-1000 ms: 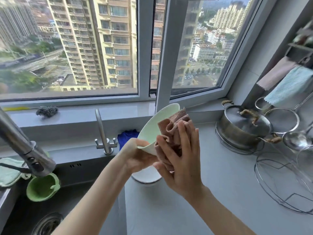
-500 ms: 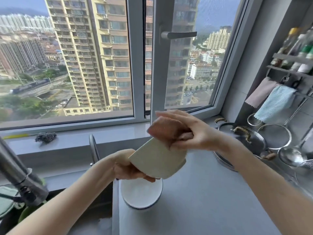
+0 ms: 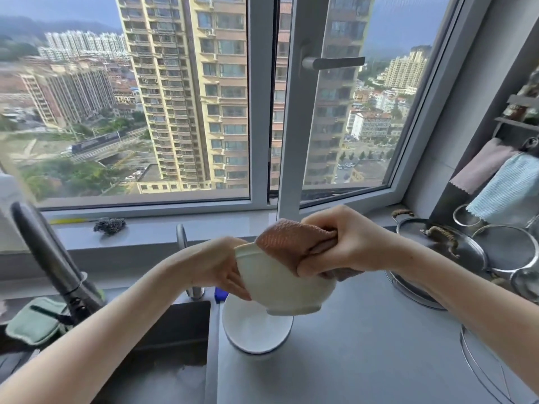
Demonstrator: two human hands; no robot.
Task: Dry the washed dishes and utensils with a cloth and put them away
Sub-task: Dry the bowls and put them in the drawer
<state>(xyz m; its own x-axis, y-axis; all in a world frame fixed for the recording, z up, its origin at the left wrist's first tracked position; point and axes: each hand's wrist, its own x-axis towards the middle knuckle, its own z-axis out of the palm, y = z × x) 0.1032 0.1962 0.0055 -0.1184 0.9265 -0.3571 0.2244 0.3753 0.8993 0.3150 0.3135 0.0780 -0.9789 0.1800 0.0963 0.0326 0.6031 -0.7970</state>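
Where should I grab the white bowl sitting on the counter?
Take the white bowl by its near rim, coming from above. It sits upright, mouth up, and the pale green bowl held over it blocks the far side.

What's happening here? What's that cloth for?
A person is drying a pale bowl at the kitchen window. The left hand holds the bowl tipped on its side above the counter, and the right hand grips a pinkish-brown cloth pressed over its rim. A white dish sits on the counter just below, next to the sink.
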